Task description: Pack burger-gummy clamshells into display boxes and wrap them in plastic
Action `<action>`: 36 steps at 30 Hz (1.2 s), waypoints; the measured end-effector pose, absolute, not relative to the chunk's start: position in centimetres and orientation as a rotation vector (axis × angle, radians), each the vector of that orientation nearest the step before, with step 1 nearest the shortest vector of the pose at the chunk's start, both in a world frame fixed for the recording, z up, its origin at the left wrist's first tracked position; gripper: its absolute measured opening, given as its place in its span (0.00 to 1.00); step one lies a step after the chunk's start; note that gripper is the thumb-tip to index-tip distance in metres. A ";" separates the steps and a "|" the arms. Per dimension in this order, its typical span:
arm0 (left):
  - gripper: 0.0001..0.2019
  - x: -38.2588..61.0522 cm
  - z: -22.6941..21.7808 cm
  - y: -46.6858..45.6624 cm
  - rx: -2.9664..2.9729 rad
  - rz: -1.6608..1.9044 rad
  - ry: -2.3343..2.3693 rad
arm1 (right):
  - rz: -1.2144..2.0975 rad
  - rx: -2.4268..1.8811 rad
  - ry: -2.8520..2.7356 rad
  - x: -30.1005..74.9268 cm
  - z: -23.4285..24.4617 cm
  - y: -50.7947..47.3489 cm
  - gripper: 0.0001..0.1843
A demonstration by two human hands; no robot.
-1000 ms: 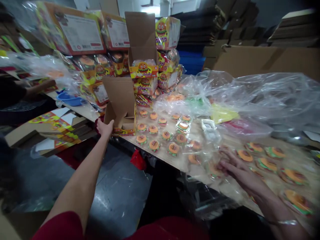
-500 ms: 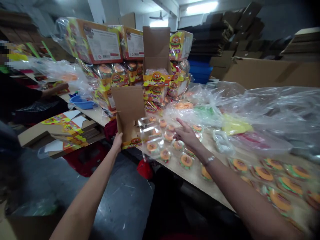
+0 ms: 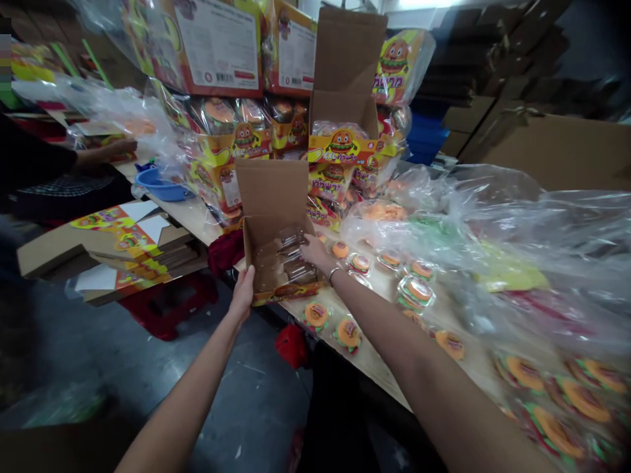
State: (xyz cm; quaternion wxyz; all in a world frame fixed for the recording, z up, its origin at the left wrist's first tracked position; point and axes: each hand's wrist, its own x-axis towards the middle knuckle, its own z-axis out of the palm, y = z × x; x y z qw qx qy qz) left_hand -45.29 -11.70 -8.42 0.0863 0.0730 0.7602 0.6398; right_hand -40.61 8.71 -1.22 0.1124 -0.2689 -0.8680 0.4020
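Observation:
My left hand (image 3: 243, 292) grips the lower left side of an open cardboard display box (image 3: 273, 184), thumb along its edge. The box's lid stands up, and a printed burger strip runs across its front. A clear plastic tray (image 3: 298, 270) lies inside, towards the right. My right hand (image 3: 316, 255) reaches over the box's right wall, fingers bent at the tray's edge; their tips are partly hidden. Clear-wrapped burger-shaped sweets (image 3: 348, 333) lie on the table just right of the box.
Behind stand stacked wrapped boxes (image 3: 217, 59) and a filled open display box (image 3: 342, 144). Plastic bags (image 3: 444, 223) cover the table's far right. Flat printed cartons (image 3: 133, 243) rest on a red stool (image 3: 170, 309) at left. Another person's hand (image 3: 121, 148) works beyond a blue basin (image 3: 162, 184).
My right hand has moved left from above the sweets into the box. The clear tray, earlier beside the box's right side, now lies inside. My view has tilted down and closer.

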 end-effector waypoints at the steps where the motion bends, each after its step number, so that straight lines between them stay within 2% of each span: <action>1: 0.30 -44.9 -7.7 -11.7 0.241 1.879 2.348 | 1.124 -0.801 -2.578 -40.6 -1.5 8.9 0.25; 3: 0.39 -44.2 -5.8 -11.3 0.460 1.738 2.669 | 1.036 -0.814 -2.623 -40.8 -1.7 9.3 0.24; 5: 0.44 -44.2 -3.9 -9.7 0.975 1.343 2.989 | 0.953 -0.806 -2.668 -41.0 -1.7 9.4 0.23; 7: 0.40 -45.1 -2.8 -7.3 1.374 0.817 2.917 | 0.868 -0.784 -2.707 -40.8 -1.7 9.3 0.22; 8: 0.40 -45.7 -2.7 -6.1 1.364 0.617 2.808 | 0.822 -0.770 -2.725 -40.5 -1.7 9.1 0.21; 11: 0.44 -47.6 -4.1 -3.4 1.216 0.315 2.584 | 0.701 -0.742 -2.773 -38.6 -2.2 8.1 0.22; 17: 0.48 -48.5 -7.4 -2.4 1.212 0.131 2.521 | 0.084 -0.338 -2.943 -35.1 -3.3 6.9 0.23; 21: 0.47 -48.4 -7.1 -1.8 1.175 0.031 2.496 | 0.150 -0.199 -3.060 -35.8 -3.4 8.1 0.16; 25: 0.44 -48.2 -6.6 -1.2 1.146 0.001 2.482 | 0.275 -0.128 -3.059 -35.5 -2.8 8.7 0.17; 29: 0.47 -48.0 -6.6 -1.0 1.148 0.019 2.480 | 0.591 -0.172 -2.805 -30.8 -1.7 8.7 0.16; 31: 0.47 -48.1 -6.1 -1.0 1.144 0.073 2.487 | 0.642 -0.288 -2.746 -26.6 -1.4 8.8 0.14; 34: 0.39 -47.6 -3.9 -1.7 1.179 0.262 2.557 | 0.656 -0.438 -2.749 -20.0 -1.7 9.2 0.13; 36: 0.27 -45.8 -2.2 -3.1 1.284 0.554 2.721 | 0.701 -0.455 -2.743 -16.8 -2.2 9.4 0.13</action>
